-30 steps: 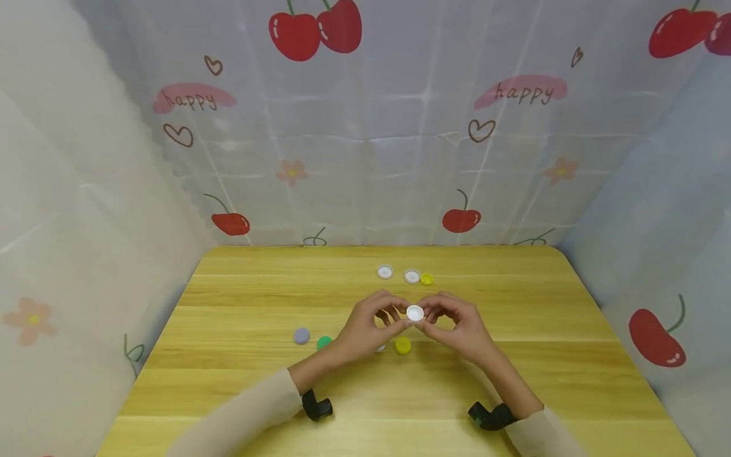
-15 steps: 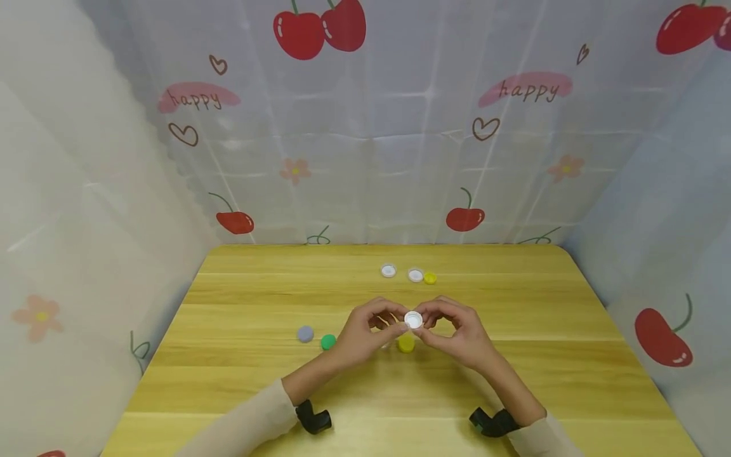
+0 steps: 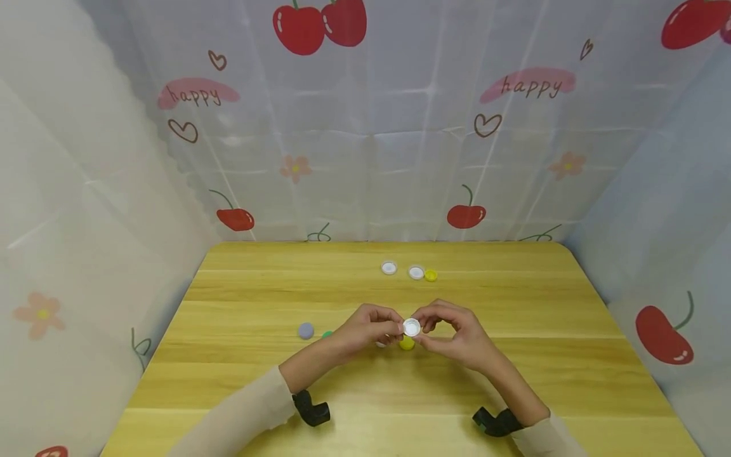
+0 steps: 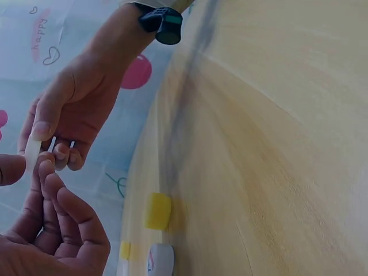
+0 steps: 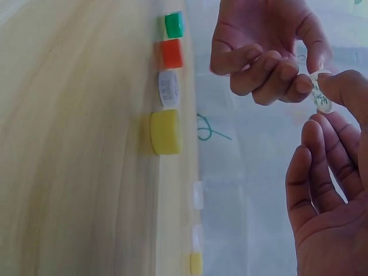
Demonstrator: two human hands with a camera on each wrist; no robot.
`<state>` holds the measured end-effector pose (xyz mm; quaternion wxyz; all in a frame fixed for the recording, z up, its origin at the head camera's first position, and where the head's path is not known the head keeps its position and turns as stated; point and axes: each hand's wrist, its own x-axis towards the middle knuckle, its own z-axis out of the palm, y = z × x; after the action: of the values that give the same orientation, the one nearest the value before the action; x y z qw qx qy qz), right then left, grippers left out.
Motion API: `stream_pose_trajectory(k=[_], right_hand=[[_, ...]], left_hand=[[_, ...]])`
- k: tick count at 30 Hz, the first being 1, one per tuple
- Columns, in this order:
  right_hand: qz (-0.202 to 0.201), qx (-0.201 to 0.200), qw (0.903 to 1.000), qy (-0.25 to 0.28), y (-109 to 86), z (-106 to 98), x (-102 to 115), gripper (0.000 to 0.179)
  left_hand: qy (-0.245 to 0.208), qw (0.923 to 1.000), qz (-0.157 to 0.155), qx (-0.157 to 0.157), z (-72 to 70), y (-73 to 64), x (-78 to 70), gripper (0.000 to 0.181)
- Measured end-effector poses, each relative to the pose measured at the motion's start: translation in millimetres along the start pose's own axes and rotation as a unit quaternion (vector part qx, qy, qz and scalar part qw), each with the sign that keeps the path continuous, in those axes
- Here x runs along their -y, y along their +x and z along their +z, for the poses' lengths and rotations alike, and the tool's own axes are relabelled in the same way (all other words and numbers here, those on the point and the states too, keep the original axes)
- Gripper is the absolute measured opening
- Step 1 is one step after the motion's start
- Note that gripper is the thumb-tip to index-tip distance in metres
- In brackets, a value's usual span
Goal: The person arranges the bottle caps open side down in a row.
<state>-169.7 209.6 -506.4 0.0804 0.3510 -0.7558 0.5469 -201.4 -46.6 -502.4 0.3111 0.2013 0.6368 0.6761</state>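
Observation:
Both hands meet over the table and hold a small white bottle cap [image 3: 411,327], its hollow inside towards the head camera. My left hand [image 3: 365,330] pinches its left edge between thumb and forefinger. On the opposite edge, the thumb and forefinger of my right hand [image 3: 457,333] pinch it too. Green print shows on the outer face of the white cap [image 5: 321,95] in the right wrist view. Below the hands, a yellow cap [image 3: 407,343] lies on the table, partly covered in the head view.
On the table [image 3: 240,304], a lilac cap [image 3: 306,331] and a mostly hidden green cap [image 3: 327,334] lie left. The right wrist view adds a red cap [image 5: 172,53] and a printed white cap [image 5: 168,89]. Farther back are two white caps [image 3: 389,268] and a small yellow cap [image 3: 431,275].
Both hands have come slightly lower in the head view with the white cap. The left fingers have drawn closer together, closing the gap between thumb and forefinger.

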Motion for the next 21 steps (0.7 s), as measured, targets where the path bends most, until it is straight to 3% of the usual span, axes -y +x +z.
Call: stream_pose_trajectory(k=[4, 7, 9, 11, 13, 16, 19, 21], right_hand=[[0.013, 0.005, 0.9996, -0.026, 0.1, 0.3, -2.7, 0.033], [0.043, 0.006, 0.9982, -0.041, 0.3, 2.4, -4.8, 0.039], [0.083, 0.005, 0.9958, -0.039, 0.5, 4.8, -5.7, 0.041], [0.135, 0.006, 0.9906, -0.021, 1.3, 7.0, -6.4, 0.037], [0.194, 0.01, 0.9808, 0.02, 2.9, 8.6, -7.0, 0.026], [0.261, 0.027, 0.9603, 0.095, 6.2, 9.4, -7.9, 0.033], [0.297, 0.051, 0.938, 0.172, 8.3, 8.9, -8.6, 0.049], [0.301, 0.064, 0.9282, 0.21, 8.6, 8.5, -9.5, 0.049]], left_hand=[[0.019, 0.9997, 0.015, -0.007, -2.3, 0.4, 0.8, 0.022], [0.07, 0.9966, 0.031, -0.031, -4.4, 1.0, 1.6, 0.022], [0.134, 0.988, 0.051, -0.056, -6.3, 1.3, 3.3, 0.019], [0.21, 0.9706, 0.081, -0.085, -7.7, 0.9, 5.0, 0.013], [0.287, 0.9432, 0.121, -0.115, -8.4, 0.0, 6.3, 0.008], [0.396, 0.8845, 0.196, -0.15, -8.3, -1.5, 5.8, 0.005], [0.491, 0.8078, 0.282, -0.165, -8.1, -2.4, 3.7, 0.008], [0.541, 0.7527, 0.337, -0.166, -8.2, -2.0, 3.0, 0.01]])
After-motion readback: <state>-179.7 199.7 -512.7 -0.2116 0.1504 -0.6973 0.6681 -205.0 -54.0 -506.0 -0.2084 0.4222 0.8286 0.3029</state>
